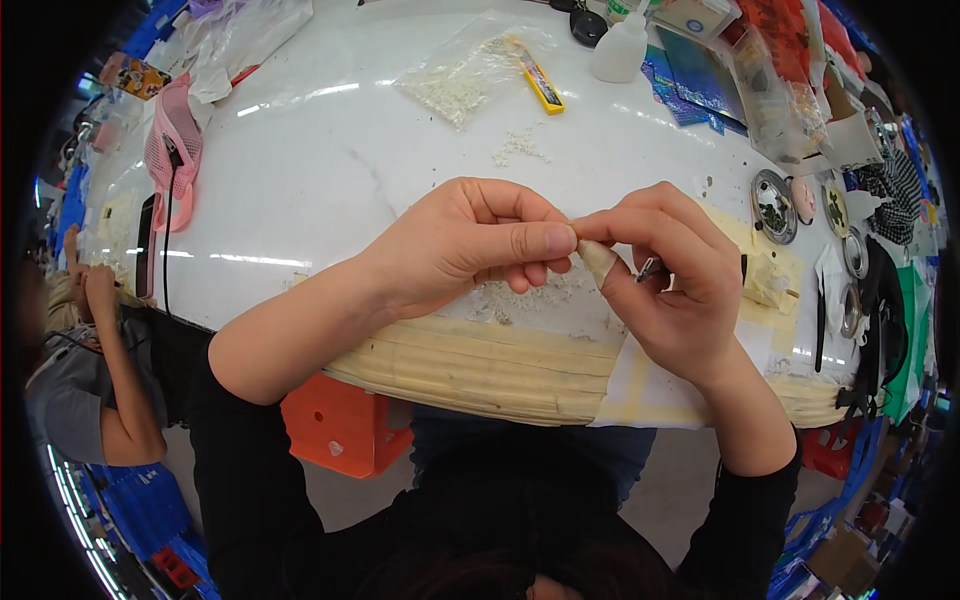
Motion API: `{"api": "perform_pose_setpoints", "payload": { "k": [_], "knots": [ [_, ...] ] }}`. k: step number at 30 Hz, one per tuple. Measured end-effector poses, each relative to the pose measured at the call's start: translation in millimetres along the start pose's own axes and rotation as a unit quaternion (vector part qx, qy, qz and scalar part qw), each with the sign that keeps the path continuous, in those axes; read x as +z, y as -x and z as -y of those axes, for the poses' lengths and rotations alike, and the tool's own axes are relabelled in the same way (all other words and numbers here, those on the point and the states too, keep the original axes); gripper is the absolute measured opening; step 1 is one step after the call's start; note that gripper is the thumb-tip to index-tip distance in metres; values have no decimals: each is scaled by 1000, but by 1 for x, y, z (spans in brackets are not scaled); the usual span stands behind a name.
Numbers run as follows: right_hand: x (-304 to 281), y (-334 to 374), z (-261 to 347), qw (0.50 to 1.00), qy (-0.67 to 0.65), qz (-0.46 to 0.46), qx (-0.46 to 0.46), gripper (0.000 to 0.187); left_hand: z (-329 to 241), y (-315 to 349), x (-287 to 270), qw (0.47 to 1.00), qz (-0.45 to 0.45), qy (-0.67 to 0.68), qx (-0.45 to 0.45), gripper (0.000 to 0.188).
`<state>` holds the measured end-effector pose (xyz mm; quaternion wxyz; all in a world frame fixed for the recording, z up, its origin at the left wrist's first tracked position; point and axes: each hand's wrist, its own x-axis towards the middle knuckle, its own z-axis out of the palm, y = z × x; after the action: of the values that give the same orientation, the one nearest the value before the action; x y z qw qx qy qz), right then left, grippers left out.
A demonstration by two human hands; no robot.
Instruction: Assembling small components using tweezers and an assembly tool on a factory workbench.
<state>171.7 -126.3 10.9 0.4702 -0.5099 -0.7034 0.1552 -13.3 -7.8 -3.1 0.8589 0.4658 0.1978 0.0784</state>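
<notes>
My left hand (490, 240) and my right hand (680, 275) meet above the table's near side, their fingertips pinched together. Whatever sits between the fingertips is too small to make out. A pale wrap (597, 262) covers the tip of my right thumb. Tucked in the curled fingers of that same hand is a small metal tool (650, 268), mostly hidden. White crumbs (535, 300) lie scattered on the tabletop beneath my hands.
A clear bag of white bits (450, 95) and a yellow cutter knife (541, 82) lie farther back, beside a white squeeze bottle (620, 48). Round metal tins (773, 205) and a yellowish block (770, 278) stand at right. Another person (90, 370) sits at left.
</notes>
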Motion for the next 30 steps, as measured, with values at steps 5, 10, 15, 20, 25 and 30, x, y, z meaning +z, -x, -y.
{"api": "perform_pose_setpoints", "payload": {
  "k": [5,10,15,20,25,30],
  "knots": [
    [2,1,0,1000,12,-9,-12,40,-2,2,2,1000,-13,-22,14,10],
    [0,0,1,1000,11,-6,8,44,-1,3,3,990,-28,-109,89,9],
    [-3,-1,3,999,-4,6,31,44,4,4,5,972,-38,-161,166,8],
    [-2,-2,2,999,-22,5,45,36,8,4,7,951,-66,-204,223,8],
    [0,-1,0,998,-15,-10,54,30,5,3,8,955,-81,-188,215,8],
    [-2,-1,-1,1000,-5,-2,27,30,5,4,8,963,-73,-184,183,8]
  ]
}}
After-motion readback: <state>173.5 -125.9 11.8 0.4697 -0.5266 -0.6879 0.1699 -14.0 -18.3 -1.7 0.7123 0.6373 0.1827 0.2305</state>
